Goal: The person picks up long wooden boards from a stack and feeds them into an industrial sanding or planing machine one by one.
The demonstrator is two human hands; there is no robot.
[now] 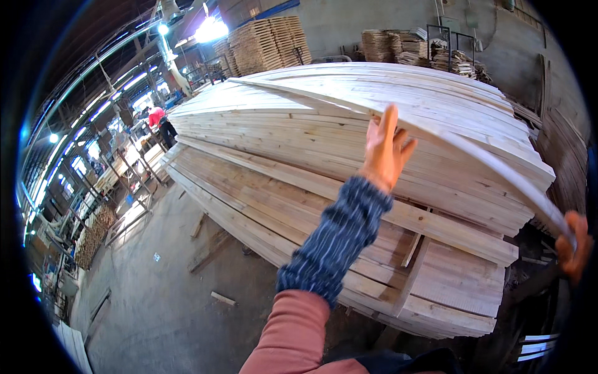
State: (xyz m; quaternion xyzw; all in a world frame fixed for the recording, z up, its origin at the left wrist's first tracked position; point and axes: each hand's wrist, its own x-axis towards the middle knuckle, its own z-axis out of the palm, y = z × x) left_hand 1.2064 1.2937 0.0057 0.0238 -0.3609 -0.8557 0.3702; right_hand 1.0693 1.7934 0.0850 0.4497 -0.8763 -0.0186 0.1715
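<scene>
A long pale wooden board (461, 140) slants across the big stack of planks (336, 137), its near end bent by the lens toward the right rim. My left hand (383, 153) reaches up to the board's near side, fingers stretched out and apart, touching or almost touching its edge. At the far right my right hand (574, 248) has its fingers closed around the near end of the board; this hand is slightly blurred and in shadow. Below the left forearm, lower layers of planks (286, 215) step out toward me.
Short wood offcuts (223, 298) lie on the concrete floor (168, 318) at left. Stacked slatted wood (268, 43) stands at the back, beside more piles (398, 47) along the wall. Another person (159, 121) in a red top is at the stack's far left end.
</scene>
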